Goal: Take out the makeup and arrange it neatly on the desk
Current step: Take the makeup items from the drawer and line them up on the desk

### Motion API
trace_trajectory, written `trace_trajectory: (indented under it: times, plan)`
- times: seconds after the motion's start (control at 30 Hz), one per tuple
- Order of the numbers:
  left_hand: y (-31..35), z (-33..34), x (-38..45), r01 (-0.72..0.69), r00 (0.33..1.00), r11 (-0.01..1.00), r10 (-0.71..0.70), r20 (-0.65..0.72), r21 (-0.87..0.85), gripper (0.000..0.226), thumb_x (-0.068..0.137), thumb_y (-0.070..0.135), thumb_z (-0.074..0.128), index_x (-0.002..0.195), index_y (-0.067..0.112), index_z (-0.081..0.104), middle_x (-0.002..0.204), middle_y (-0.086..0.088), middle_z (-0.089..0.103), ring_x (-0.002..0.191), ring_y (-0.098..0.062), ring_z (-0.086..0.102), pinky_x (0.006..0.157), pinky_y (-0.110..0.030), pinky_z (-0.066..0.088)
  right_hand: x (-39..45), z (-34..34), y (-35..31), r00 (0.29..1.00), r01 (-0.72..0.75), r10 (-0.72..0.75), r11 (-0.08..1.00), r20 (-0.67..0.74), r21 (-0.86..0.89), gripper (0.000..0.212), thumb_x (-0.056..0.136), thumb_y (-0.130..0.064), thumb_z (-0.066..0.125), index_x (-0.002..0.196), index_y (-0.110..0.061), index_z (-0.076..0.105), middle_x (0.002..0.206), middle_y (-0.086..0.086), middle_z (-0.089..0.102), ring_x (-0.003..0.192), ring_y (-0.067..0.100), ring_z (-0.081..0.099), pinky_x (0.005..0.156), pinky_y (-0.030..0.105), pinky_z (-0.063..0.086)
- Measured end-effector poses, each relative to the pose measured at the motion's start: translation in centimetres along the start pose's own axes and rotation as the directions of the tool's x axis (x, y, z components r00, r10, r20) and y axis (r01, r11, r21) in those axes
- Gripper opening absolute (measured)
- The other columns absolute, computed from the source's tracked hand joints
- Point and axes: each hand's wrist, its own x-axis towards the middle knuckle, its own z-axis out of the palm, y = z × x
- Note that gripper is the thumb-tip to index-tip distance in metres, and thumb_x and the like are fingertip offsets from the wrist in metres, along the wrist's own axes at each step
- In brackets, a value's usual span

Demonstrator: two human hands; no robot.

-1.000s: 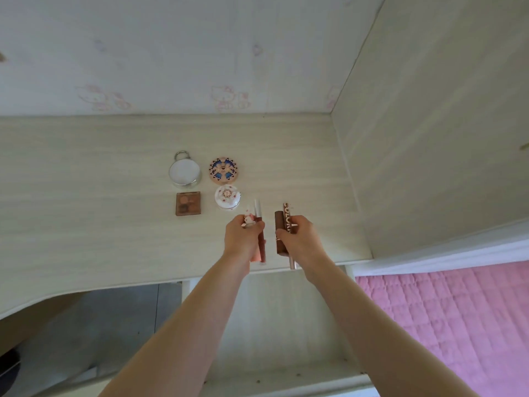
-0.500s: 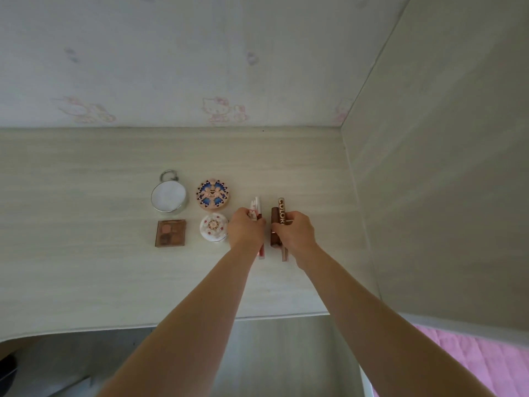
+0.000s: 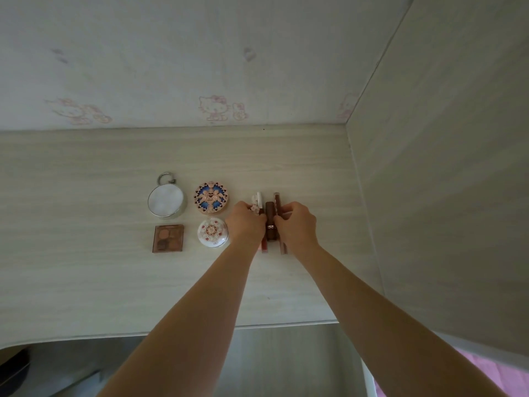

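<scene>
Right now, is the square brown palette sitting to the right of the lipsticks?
No, the square palette lies far left of the lipsticks, below the silver compact.

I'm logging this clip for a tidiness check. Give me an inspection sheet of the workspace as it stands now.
Surface: pale wood-grain desk, a few dark specks.
Job's things: four compacts in a two-by-two block: mirror compact, blue patterned compact, brown palette, white floral compact; lipstick tubes lying side by side beside them.
Clutter: nothing seen.
Hands: left hand and right hand both on the tubes.
Cables: nothing seen.
Surroundings: cartoon-cat wallpaper, side panel.
</scene>
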Motion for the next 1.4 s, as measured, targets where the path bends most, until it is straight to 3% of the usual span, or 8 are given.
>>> trace_trajectory:
  times: [0.1,0.23,0.47,0.7,0.9,1.13,1.27,1.4]
  plan:
    - [-0.2,-0.1,-0.3,0.002,1.000,0.999,-0.003,-0.017,-0.054,0.020,0.084,0.010,0.064,0.104,0.008,0.061,0.092,-0.007,0.066,0.074,-0.018,0.058,0.055,-0.022,0.040,0.1,-0.1,0.0,1.000,0.016,-0.016,1.000,-0.001,-0.011,0.022,0.085,-0.008,0.061,0.107,-0.007,0.059,0.098,0.005,0.064,0.066,0.005,0.049,0.049,-0.003,0.034]
    - [-0.5,-0.1,-0.5,-0.016,0.997,0.998,0.012,-0.070,-0.058,0.020,0.087,0.009,0.058,0.107,0.008,0.059,0.088,-0.003,0.062,0.066,-0.011,0.052,0.050,-0.020,0.035,0.0,-0.3,-0.1,0.999,0.036,-0.036,0.998,0.013,-0.049,0.020,0.084,-0.004,0.059,0.103,-0.009,0.057,0.097,0.006,0.065,0.073,0.012,0.054,0.048,0.008,0.038]
    - [-0.8,0.2,-0.7,-0.114,0.990,0.993,0.115,-0.082,0.020,0.030,0.091,0.011,0.054,0.121,0.005,0.057,0.118,-0.014,0.059,0.105,-0.027,0.058,0.086,-0.034,0.047,-0.2,-0.7,-0.1,0.998,0.066,-0.062,0.988,0.033,-0.139,0.023,0.084,-0.003,0.058,0.107,-0.005,0.059,0.098,0.009,0.065,0.091,0.022,0.061,0.072,0.027,0.047]
    - [-1.1,0.3,-1.2,-0.153,0.986,0.986,0.158,-0.059,0.072,0.031,0.090,0.001,0.048,0.119,0.006,0.058,0.119,-0.014,0.055,0.100,-0.029,0.059,0.052,-0.017,0.041,-0.9,-1.3,0.5,0.998,0.063,-0.061,0.990,0.019,-0.126,0.027,0.087,-0.009,0.052,0.113,-0.012,0.060,0.105,0.005,0.065,0.083,0.016,0.055,0.070,0.027,0.044]
    - [-2.0,-0.4,-3.3,-0.273,0.961,0.959,0.275,-0.012,0.081,0.047,0.084,-0.004,0.047,0.129,0.006,0.050,0.115,-0.015,0.053,0.102,-0.031,0.056,0.083,-0.039,0.050,-2.1,-1.8,1.0,0.990,0.128,-0.121,0.986,0.065,-0.107,0.027,0.090,-0.008,0.052,0.115,-0.010,0.060,0.102,0.004,0.064,0.091,0.018,0.059,0.073,0.025,0.045]
    - [-5.2,-1.6,-7.0,-0.463,0.881,0.866,0.472,-0.005,0.187,0.034,0.089,0.004,0.049,0.121,0.010,0.053,0.116,-0.009,0.056,0.101,-0.028,0.057,0.076,-0.033,0.047,-4.9,-2.8,2.1,0.956,0.287,-0.268,0.939,0.118,-0.191,0.031,0.093,-0.011,0.051,0.123,-0.008,0.054,0.121,0.008,0.058,0.107,0.023,0.056,0.088,0.029,0.045]
    - [-8.0,-2.4,-9.0,-0.519,0.842,0.823,0.538,-0.024,0.231,0.042,0.090,0.003,0.048,0.130,0.014,0.051,0.123,-0.006,0.058,0.109,-0.022,0.056,0.084,-0.025,0.042,-7.5,-3.3,3.4,0.935,0.350,-0.309,0.878,0.171,-0.327,0.032,0.095,-0.015,0.046,0.127,-0.012,0.048,0.125,0.007,0.053,0.112,0.024,0.053,0.092,0.034,0.045]
    - [-10.4,-3.6,-11.5,-0.560,0.815,0.789,0.579,-0.003,0.252,0.044,0.092,0.006,0.049,0.135,0.013,0.048,0.124,-0.007,0.059,0.112,-0.020,0.056,0.091,-0.030,0.047,-11.3,-3.4,4.7,0.916,0.401,-0.353,0.829,0.190,-0.391,0.039,0.094,-0.013,0.047,0.133,-0.012,0.045,0.129,0.006,0.052,0.118,0.023,0.050,0.093,0.033,0.044]
